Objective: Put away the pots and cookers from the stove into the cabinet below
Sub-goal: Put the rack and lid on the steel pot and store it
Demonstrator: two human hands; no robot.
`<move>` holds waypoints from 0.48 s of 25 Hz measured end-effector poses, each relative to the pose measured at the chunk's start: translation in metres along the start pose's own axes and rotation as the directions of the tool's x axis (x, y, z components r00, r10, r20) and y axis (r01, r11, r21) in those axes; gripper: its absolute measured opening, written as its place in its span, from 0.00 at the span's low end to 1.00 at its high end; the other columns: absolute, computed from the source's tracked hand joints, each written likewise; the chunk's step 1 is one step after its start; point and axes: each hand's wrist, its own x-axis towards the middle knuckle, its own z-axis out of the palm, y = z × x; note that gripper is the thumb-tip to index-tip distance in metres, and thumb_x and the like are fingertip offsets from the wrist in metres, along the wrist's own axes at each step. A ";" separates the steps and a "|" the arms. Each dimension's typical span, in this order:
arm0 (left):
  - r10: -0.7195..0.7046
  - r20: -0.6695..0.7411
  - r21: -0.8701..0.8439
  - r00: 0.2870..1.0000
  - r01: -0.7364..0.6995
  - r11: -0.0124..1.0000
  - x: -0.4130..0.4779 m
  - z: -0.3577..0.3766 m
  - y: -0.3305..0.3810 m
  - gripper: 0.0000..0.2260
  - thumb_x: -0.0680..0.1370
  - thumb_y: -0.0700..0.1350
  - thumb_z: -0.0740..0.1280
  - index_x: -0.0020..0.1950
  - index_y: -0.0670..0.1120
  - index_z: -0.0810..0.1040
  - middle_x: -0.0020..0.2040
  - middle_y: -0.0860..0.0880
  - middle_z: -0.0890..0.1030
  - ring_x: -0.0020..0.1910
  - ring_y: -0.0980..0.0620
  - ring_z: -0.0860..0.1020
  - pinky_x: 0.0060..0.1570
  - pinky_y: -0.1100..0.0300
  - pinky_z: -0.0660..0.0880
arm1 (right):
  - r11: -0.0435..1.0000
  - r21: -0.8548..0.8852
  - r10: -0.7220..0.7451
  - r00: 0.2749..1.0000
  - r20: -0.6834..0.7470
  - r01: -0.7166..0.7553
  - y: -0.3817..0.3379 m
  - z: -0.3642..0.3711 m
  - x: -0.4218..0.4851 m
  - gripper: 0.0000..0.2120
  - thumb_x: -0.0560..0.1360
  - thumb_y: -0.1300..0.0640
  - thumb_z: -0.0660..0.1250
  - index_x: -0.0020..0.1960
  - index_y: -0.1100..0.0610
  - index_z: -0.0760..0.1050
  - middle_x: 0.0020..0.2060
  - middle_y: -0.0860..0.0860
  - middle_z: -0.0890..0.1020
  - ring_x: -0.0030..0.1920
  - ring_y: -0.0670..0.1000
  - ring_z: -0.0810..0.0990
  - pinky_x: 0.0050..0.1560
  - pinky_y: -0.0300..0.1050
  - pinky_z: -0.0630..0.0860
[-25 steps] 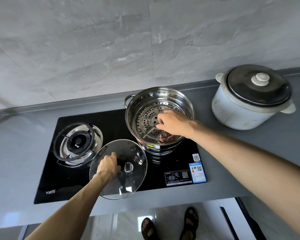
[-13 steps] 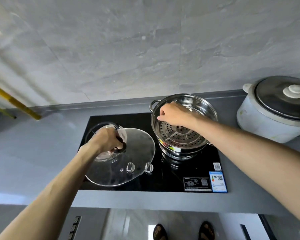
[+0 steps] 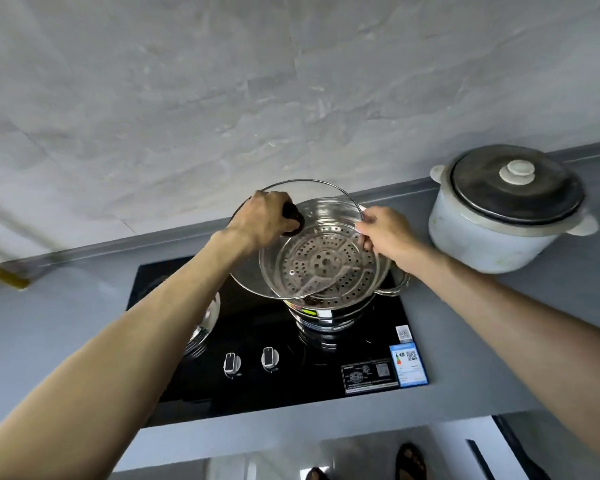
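Observation:
A stainless steamer pot (image 3: 326,318) with a perforated tray inside stands on the right burner of the black stove (image 3: 257,389). A glass lid (image 3: 248,271) hangs tilted over the pot's mouth, its far edge raised. My left hand (image 3: 264,216) grips the lid's dark knob. My right hand (image 3: 385,233) pinches the lid's right rim, just where it meets the pot's rim. A white rice cooker (image 3: 492,240) with a dark lid sits on the counter to the right of the stove.
The left burner (image 3: 205,323) is partly hidden by my left forearm. Two knobs (image 3: 232,362) sit at the stove's front. A yellow pipe (image 3: 0,271) runs along the wall at left. Feet in sandals (image 3: 409,462) and a dark cabinet edge (image 3: 510,452) show below the counter.
My left hand lifted the glass lid off the left burner and swung it right over the pot. My right hand moved from the pot's far rim to the lid's right edge.

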 end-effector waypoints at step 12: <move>0.069 0.082 -0.012 0.994 -0.068 0.998 0.025 0.066 0.022 0.13 0.75 0.45 0.73 0.58 0.42 0.79 0.51 0.40 0.84 0.47 0.43 0.82 0.47 0.56 0.76 | 0.988 -0.153 -0.033 0.999 -0.009 0.031 0.068 -0.009 -0.005 0.15 0.74 0.58 0.69 0.60 0.58 0.78 0.32 0.41 0.74 0.32 0.40 0.72 0.31 0.35 0.64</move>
